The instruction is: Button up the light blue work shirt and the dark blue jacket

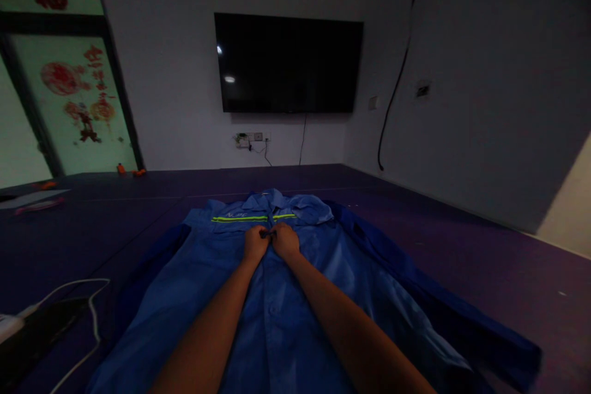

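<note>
A blue work jacket (pixel 318 283) lies spread front up on the floor, its collar at the far end and yellow-green stripes across the chest. My left hand (pixel 255 242) and my right hand (pixel 285 240) meet at the front placket, just below the stripes. Both are closed, pinching the jacket's edge between the fingertips, where a small dark bit of it shows. Whether a button sits in the pinch is hidden by the fingers. Lower on the placket a button (pixel 272 308) is visible. The dark blue right-hand sleeve (pixel 438 295) stretches out towards the lower right.
Purple matting (pixel 397 209) covers the floor. At the lower left lie a white cable (pixel 96 314) and a dark flat object (pixel 50 332). A television (pixel 289 64) hangs on the far wall, and a black cable (pixel 401 74) runs down the right wall. Small orange objects (pixel 120 168) stand by the glass door.
</note>
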`<action>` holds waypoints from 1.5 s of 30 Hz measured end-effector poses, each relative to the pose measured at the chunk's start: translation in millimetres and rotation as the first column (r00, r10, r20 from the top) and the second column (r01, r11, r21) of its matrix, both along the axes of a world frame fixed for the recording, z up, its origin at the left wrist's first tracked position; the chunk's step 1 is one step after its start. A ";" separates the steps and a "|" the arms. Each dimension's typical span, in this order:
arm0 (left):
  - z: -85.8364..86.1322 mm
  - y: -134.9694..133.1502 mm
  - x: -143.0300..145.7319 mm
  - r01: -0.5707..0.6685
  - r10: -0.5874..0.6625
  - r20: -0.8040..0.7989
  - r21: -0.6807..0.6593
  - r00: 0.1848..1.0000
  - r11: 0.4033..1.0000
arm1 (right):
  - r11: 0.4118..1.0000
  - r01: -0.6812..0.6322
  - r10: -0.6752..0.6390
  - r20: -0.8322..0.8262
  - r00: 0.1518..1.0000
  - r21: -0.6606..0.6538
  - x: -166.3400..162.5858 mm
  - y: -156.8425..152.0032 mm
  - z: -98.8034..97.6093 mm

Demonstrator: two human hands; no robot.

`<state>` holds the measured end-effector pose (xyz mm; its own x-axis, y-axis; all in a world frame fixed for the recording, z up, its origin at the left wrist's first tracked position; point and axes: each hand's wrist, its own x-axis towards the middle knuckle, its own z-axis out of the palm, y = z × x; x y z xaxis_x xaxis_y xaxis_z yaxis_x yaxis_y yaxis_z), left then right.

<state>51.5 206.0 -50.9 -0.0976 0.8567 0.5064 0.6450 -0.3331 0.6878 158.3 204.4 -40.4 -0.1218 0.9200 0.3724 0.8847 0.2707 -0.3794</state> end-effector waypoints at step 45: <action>2.0 0.6 1.6 -0.093 0.086 -0.224 -0.022 0.971 0.995 | 0.999 0.032 -0.032 0.015 0.999 0.000 -1.3 -1.3 -0.3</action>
